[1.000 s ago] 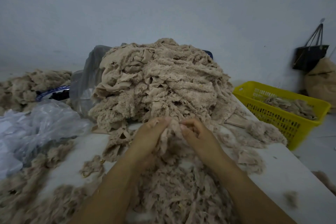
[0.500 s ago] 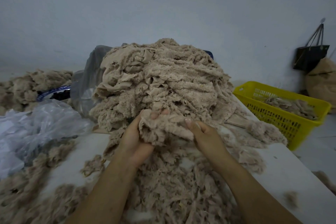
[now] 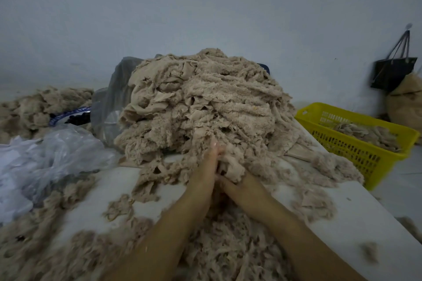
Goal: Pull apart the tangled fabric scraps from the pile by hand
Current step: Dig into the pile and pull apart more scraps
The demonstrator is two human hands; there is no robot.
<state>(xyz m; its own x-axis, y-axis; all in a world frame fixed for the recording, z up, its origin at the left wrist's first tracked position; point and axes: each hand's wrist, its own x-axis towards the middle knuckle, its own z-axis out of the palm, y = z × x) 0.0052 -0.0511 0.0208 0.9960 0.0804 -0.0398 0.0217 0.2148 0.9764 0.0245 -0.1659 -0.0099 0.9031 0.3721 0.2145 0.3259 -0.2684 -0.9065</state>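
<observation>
A tall pile of tangled beige fabric scraps [image 3: 205, 107] stands on the white table [image 3: 342, 219]. My two hands meet at its near foot. My left hand [image 3: 205, 171] is seen edge-on with its fingers reaching up, and it pinches the top of a small beige fabric clump [image 3: 231, 166]. My right hand [image 3: 247, 188] grips the same clump from the right, its fingers buried in the cloth. Loose pulled scraps [image 3: 228, 248] lie under my forearms.
A yellow plastic basket [image 3: 356, 143] holding some scraps stands off the table's right edge. Crumpled clear plastic bags [image 3: 52, 159] lie at the left, with another scrap heap [image 3: 41, 107] behind them. A black bag [image 3: 392, 73] hangs on the wall above a brown sack [image 3: 406, 100].
My hands were apart, stretching a clump between them. They have come together and dropped lower, closing on the clump at the pile's foot.
</observation>
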